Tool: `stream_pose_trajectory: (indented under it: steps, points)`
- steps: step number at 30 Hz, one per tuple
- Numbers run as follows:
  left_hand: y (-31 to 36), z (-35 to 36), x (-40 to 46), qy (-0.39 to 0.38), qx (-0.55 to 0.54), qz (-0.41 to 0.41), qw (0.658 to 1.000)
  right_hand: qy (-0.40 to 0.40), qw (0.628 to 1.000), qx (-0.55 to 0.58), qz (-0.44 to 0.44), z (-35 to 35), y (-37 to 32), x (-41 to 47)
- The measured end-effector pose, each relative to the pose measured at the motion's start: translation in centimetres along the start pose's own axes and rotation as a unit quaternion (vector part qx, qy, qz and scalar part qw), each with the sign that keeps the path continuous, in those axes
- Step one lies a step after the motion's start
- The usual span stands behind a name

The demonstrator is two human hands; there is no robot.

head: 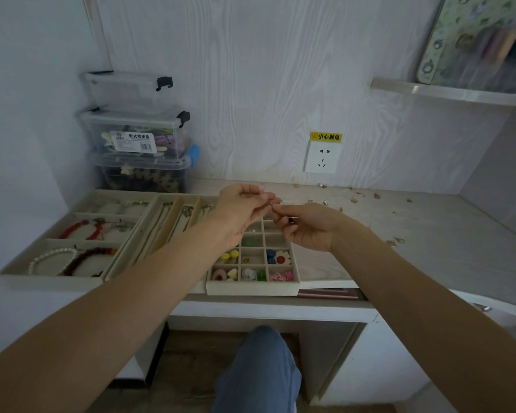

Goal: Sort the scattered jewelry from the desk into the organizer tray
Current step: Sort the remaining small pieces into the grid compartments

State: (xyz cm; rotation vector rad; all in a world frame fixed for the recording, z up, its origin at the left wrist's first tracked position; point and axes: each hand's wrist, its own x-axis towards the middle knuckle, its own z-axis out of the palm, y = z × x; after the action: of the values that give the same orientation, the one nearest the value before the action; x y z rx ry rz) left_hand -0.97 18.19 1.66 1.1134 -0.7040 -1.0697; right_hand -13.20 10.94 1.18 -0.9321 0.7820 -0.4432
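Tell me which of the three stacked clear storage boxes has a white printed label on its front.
The middle box of the stack: it carries a white label with a barcode. The top box and the bottom box show no label.

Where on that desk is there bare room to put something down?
The best bare patch of desk lies just right of the small grid tray, under the right hand, reaching to the front edge. Farther right and back towards the wall socket, scattered jewelry dots the surface. The left side is filled by the bracelet tray and stacked boxes.
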Motion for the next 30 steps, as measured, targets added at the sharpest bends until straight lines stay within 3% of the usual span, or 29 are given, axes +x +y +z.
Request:
stream_pose_trajectory:
  steps: [6, 9, 12, 15, 20, 26, 30]
  points:
    - [0.1, -1.1, 0.6, 0.035, 0.134, -0.008, 0.99, 0.038, 0.993, -0.102, -0.039, -0.3, -0.1, 0.1]
    - [-0.4, -1.4, 0.6, 0.019, 0.235, -0.007, 0.972, 0.076, 0.971, -0.214, -0.076, -0.7, -0.1, -0.2]
    - [-0.7, -1.4, 0.9, -0.008, 0.306, -0.009, 0.952, 0.11, 0.924, -0.35, -0.104, -0.9, 0.1, -0.6]
    - [-0.8, -1.3, 1.4, -0.038, 0.409, 0.018, 0.912, 0.131, 0.873, -0.457, -0.107, -0.9, -0.1, -0.7]
    - [-0.9, -0.8, 2.1, -0.088, 0.536, 0.029, 0.839, 0.124, 0.81, -0.565, -0.099, -0.6, -0.3, 0.1]
    - [-1.1, 0.0, 2.9, -0.094, 0.616, 0.053, 0.78, 0.133, 0.664, -0.732, -0.075, 0.4, 0.0, 2.1]
    - [-1.2, 0.5, 3.1, -0.118, 0.67, 0.036, 0.732, 0.13, 0.619, -0.772, -0.063, 1.0, 0.1, 2.1]
